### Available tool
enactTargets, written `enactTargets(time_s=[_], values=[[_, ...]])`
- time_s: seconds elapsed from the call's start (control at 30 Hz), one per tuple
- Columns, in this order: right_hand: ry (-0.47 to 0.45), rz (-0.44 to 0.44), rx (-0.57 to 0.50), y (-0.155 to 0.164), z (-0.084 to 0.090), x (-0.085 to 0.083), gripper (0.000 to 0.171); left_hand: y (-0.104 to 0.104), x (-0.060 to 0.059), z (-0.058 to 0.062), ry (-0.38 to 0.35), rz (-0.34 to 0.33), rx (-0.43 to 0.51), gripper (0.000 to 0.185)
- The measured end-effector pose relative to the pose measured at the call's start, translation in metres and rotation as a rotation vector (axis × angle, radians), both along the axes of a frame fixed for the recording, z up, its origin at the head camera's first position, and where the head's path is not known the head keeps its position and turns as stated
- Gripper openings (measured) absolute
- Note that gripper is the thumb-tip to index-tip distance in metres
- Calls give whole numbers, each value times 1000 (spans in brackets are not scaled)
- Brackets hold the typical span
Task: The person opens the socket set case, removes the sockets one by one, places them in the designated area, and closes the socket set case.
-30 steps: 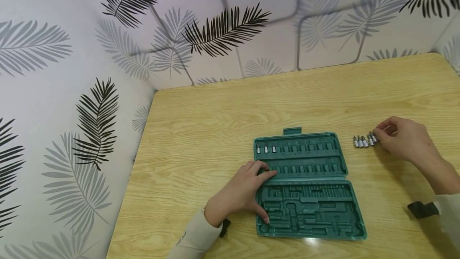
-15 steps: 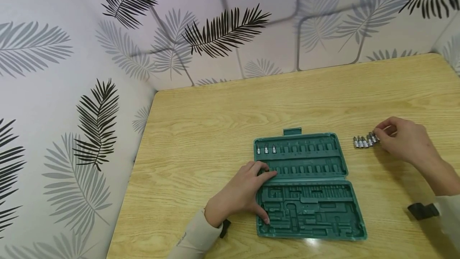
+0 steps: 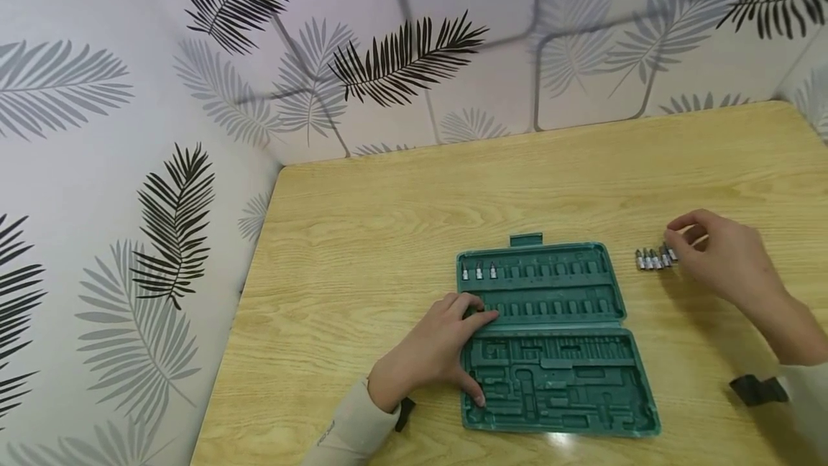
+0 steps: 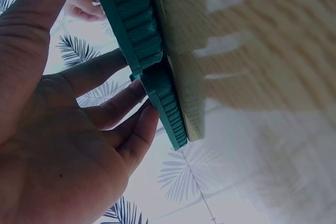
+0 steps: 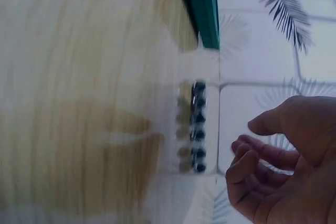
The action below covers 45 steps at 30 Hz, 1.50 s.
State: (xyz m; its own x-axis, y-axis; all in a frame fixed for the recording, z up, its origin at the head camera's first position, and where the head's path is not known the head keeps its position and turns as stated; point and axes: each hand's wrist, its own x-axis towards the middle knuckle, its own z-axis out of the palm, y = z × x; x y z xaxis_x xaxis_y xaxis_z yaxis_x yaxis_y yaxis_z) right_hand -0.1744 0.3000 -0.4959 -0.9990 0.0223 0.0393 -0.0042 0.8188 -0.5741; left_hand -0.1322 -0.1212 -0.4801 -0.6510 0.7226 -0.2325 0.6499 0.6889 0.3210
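An unfolded green plastic tool case (image 3: 550, 380) lies on the wooden table. Three silver bit sockets (image 3: 479, 271) with dark tips stand in the left slots of its far half. My left hand (image 3: 430, 344) rests on the case's left edge, fingers spread, thumb on the near half. In the left wrist view, its fingertips (image 4: 148, 116) touch the case's side wall. To the right of the case, several more bit sockets (image 5: 198, 127) lie in a row on the table. My right hand (image 3: 727, 254) hovers at that row's right end, fingers loosely bent, thumb apart from them, nothing between.
The case's latch tab (image 3: 526, 239) sticks out at its far edge. Most slots and moulded recesses in the case hold nothing. A wooden table (image 3: 362, 236) extends around it, and leaf-patterned walls (image 3: 453, 78) border it behind and on the left.
My right hand has shifted slightly to the left over the end of the bit-socket row. My left hand and the case have stayed in place.
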Motion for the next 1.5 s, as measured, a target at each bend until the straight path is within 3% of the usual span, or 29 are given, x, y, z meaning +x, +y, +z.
enactTargets(time_s=[0.17,0.2,0.4,0.43,0.5,0.67,0.8,1.13,1.5], values=[[160,184,-48,-43,9,7,10,0,-3,5,5,-3,4,121],[175,224,-56,-55,11,8,9,-1,-6,-5,28,-18,8,123],[44,524,-10,-118,18,9,18,-3,-6,-10,-1,-13,23,121],[13,562,18,-127,19,9,21,-1,-3,-1,-29,3,18,118],[-11,607,76,-143,19,7,25,1,-3,-1,-35,10,10,117],[-8,577,211,-172,18,5,32,3,-2,-1,-37,16,-3,117],[-27,536,215,-184,14,3,36,3,-1,0,-54,22,-13,116],[-107,420,8,-201,7,-6,31,1,-3,1,-18,6,2,115],[-225,302,-240,-201,0,-10,19,0,-3,-1,-42,2,30,112]])
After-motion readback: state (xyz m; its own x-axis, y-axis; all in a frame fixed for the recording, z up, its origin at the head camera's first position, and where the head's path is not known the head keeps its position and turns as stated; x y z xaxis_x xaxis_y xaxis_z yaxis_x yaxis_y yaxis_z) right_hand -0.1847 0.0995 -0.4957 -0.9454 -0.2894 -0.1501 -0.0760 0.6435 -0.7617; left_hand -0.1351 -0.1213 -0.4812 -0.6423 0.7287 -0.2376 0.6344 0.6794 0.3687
